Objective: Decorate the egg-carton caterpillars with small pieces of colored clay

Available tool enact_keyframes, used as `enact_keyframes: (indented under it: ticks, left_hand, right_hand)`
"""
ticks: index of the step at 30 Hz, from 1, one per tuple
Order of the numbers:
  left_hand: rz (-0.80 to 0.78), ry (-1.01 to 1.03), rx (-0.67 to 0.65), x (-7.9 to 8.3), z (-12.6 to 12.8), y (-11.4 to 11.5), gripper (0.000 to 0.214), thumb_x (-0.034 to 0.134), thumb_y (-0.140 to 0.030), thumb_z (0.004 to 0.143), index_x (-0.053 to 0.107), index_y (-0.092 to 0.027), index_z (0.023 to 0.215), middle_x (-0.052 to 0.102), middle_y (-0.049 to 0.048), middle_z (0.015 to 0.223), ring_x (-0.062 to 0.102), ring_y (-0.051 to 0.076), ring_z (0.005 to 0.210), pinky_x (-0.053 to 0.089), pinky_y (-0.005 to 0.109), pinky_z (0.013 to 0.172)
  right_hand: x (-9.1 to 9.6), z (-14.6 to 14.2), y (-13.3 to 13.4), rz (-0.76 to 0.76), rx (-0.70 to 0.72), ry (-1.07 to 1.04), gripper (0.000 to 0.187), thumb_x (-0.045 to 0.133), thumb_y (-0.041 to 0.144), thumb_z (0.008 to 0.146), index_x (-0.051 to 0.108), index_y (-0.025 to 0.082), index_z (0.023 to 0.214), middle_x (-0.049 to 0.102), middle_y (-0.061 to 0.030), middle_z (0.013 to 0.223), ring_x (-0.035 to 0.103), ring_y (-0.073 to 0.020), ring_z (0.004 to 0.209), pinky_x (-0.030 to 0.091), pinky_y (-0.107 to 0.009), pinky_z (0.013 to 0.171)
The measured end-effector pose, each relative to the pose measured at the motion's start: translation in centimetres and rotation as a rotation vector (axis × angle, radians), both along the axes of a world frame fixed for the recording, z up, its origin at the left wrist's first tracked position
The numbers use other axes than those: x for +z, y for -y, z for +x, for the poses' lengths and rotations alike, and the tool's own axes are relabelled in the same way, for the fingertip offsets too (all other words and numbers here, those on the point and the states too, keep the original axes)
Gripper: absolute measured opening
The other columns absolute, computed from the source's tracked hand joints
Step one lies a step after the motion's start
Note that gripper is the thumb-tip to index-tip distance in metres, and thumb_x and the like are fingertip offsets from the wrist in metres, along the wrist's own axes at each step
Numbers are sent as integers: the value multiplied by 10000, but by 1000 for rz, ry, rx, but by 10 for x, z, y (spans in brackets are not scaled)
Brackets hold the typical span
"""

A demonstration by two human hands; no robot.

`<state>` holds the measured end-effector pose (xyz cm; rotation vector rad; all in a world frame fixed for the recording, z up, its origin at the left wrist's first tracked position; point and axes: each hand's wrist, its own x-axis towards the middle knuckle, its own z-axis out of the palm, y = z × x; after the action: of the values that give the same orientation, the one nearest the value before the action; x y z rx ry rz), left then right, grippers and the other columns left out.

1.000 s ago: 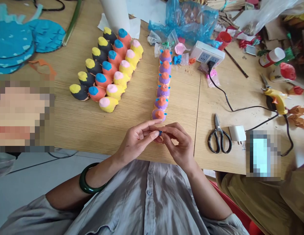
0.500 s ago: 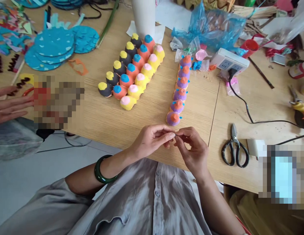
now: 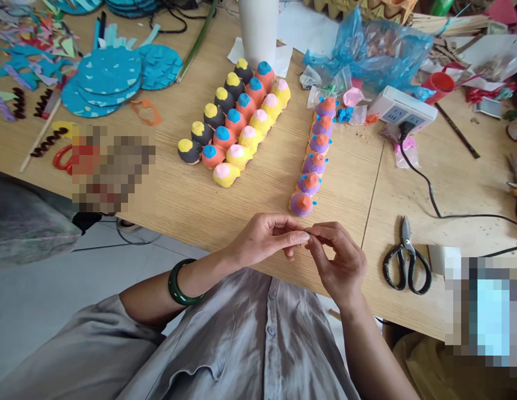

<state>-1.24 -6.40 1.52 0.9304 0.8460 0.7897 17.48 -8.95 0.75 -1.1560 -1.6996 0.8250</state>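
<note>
Both hands pinch a tiny bit [image 3: 307,234] over the tabletop [image 3: 225,211] edge
Head view: left hand [image 3: 264,240] and right hand [image 3: 341,261] meet fingertip to fingertip, each closed on the bit, too small to make out, near the closest purple figure [image 3: 301,204]; scissors [image 3: 406,261] lie to the right

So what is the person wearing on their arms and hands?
The left hand wears a thick, shiny dark green bangle at the wrist; the right hand wears nothing. No gloves or rings show. The shirt is grey with buttons, and both forearms are uncovered.
</note>
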Motion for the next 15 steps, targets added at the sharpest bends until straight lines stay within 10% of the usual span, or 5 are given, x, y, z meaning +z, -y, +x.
enact_keyframes:
  ticks: [15]
  left_hand:
    - [30, -110, -20, -3, -2, -2, 423, 707, -487, 991, 711, -143, 745, 654, 5, 697, 621, 103, 611, 562, 221, 630]
  right_hand:
    - [0, 1, -4, 68, 20, -4, 164, 704, 82, 968, 728, 229, 1038, 716, -19, 933, 687, -110, 776, 598, -235, 659]
